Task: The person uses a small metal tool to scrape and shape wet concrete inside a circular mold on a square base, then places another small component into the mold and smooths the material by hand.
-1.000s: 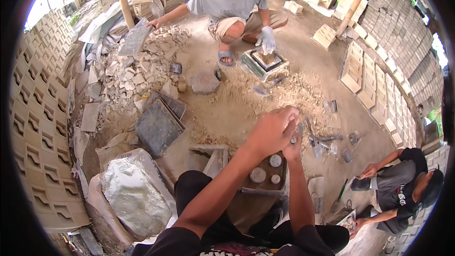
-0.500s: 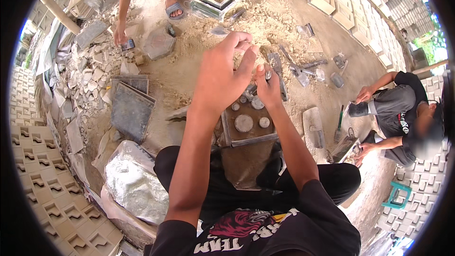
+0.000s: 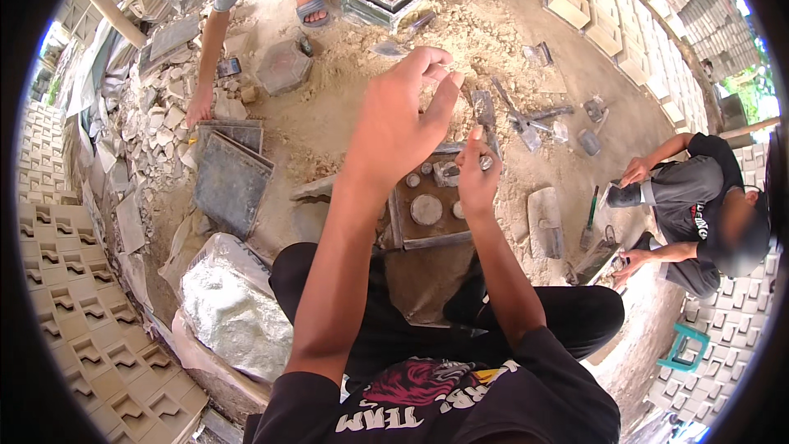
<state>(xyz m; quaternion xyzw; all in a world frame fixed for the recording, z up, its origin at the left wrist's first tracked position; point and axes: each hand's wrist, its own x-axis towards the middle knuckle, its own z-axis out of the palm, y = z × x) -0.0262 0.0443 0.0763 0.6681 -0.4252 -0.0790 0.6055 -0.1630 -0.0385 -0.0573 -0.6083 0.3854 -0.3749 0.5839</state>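
My left hand [image 3: 403,119] is raised above the far edge of a square-framed mould [image 3: 437,240]. Its fingers curl toward the thumb, and whatever lies between them is hidden. Lower and to the right, my right hand [image 3: 477,185] is closed, with a small shiny round metal piece [image 3: 486,163] at its fingers. Beneath both hands the mould sits before my crossed legs. Inside it lie a large pale disc [image 3: 426,210] and smaller round pieces, one partly covered by my right hand. A flat dark bar [image 3: 483,107] lies beyond the mould.
Left are dark square plates [image 3: 232,185], broken rubble [image 3: 156,127] and a bag of white powder [image 3: 234,304]. Trowels and tools [image 3: 526,127] lie to the right, with a pale float [image 3: 544,222]. One person crouches ahead by another mould [image 3: 386,4]; another sits at right [image 3: 699,189].
My right hand has moved down and slightly right with the metal piece, away from my left. My left hand shifts slightly. The person ahead has moved a hand from the phone toward the dark plates.
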